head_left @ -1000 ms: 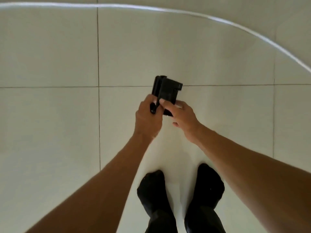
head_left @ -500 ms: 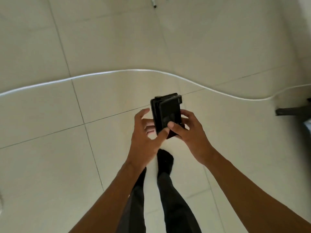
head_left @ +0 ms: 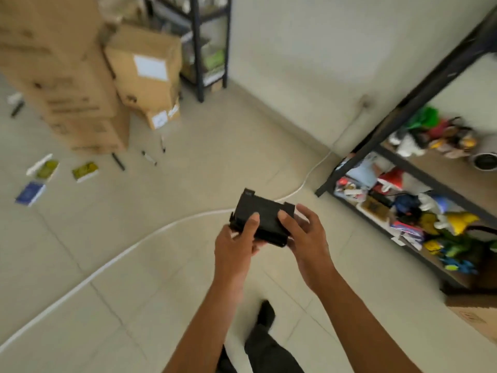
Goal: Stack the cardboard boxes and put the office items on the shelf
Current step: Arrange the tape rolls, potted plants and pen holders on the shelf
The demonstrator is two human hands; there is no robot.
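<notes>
A black boxy office item (head_left: 262,216) is held in front of me above the floor. My left hand (head_left: 236,243) grips its left end with the thumb on top. My right hand (head_left: 304,235) grips its right end, thumb on its top face. A tall stack of cardboard boxes (head_left: 67,76) stands at the far left, with a labelled box (head_left: 146,68) leaning beside it. A black metal shelf (head_left: 419,189) full of colourful items stands to the right. Small booklets (head_left: 84,170) and pens (head_left: 118,161) lie on the floor near the boxes.
A white cable (head_left: 113,262) snakes across the tiled floor to a wall socket. Another black shelf (head_left: 199,44) stands at the back by the wall. A cardboard box corner (head_left: 476,316) shows at the lower right. My legs (head_left: 266,340) are below.
My view has lifted from the floor to the room, bringing boxes and shelves into sight. The black item has turned from upright to lying flat between both hands.
</notes>
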